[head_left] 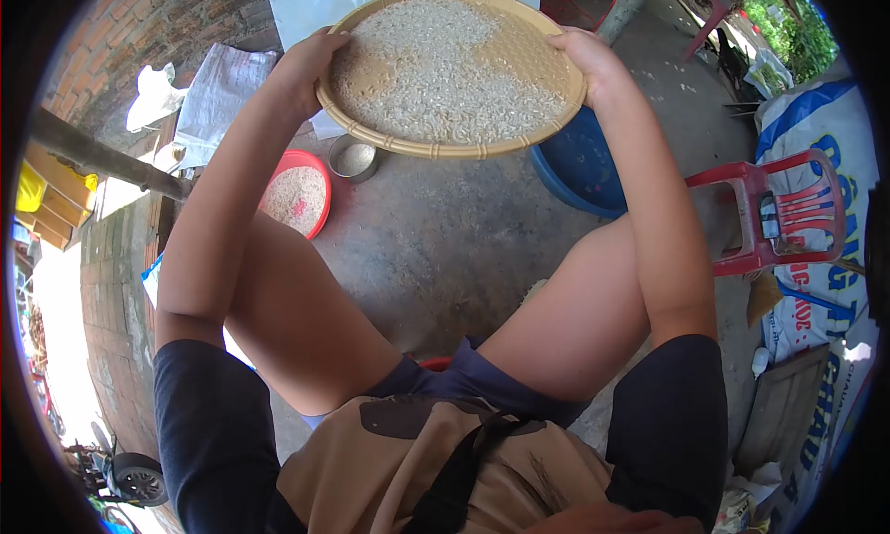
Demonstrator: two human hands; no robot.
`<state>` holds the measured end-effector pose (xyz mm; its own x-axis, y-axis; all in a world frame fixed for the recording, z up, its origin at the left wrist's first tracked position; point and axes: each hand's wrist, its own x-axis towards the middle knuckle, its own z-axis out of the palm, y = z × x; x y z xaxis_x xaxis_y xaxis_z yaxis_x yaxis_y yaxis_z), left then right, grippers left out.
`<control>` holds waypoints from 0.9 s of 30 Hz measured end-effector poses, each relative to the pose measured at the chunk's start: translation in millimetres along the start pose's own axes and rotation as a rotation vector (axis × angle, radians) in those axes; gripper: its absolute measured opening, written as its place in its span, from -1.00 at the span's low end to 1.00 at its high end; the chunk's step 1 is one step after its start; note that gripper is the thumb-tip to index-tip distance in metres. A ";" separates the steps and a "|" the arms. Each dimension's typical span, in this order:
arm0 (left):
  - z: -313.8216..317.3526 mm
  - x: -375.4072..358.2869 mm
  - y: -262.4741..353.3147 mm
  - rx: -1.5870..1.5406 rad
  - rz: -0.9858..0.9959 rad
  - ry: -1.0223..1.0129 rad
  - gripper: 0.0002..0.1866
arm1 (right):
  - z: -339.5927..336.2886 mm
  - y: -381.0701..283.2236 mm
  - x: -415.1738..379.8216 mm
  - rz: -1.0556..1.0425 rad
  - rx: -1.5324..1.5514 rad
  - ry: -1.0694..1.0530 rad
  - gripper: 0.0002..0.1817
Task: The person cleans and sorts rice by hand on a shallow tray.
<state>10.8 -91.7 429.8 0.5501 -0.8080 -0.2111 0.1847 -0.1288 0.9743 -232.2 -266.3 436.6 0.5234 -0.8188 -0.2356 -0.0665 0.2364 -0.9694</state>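
I hold a round woven bamboo tray (536, 43) out in front of me, above the concrete floor. White rice grains (436, 70) cover most of its surface, heaped toward the left and near side. My left hand (311, 66) grips the tray's left rim. My right hand (586, 57) grips the right rim. I am seated with knees apart, both arms stretched forward.
A red bowl of rice (298, 197) and a small metal bowl (353, 159) sit on the floor below the tray. A blue basin (582, 168) stands at right, beside a red plastic stool (774, 214) and printed sacks (825, 126). A brick wall (139, 24) runs along the left.
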 end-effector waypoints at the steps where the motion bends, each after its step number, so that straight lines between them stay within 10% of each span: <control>1: -5.8 3.6 2.6 -0.006 0.002 0.003 -0.68 | 11.2 0.3 -9.4 -0.039 -0.009 0.053 -0.69; 15: -21.1 55.0 -37.6 0.135 0.029 -0.019 -0.67 | -0.2 87.5 69.1 -0.172 -0.531 0.145 -0.68; 23: 0.8 73.4 -109.6 0.853 -0.207 -0.006 -0.61 | 1.2 153.2 49.4 -0.037 -0.870 0.351 -0.67; 27: 29.0 38.7 -184.8 0.963 -0.122 0.374 -0.56 | 9.1 216.6 29.3 0.042 -0.886 0.500 -0.74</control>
<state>-25.6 -115.9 243.9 0.8193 -0.5498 -0.1628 -0.3821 -0.7352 0.5599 -223.5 -234.3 220.4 0.1044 -0.9916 -0.0758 -0.7879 -0.0360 -0.6148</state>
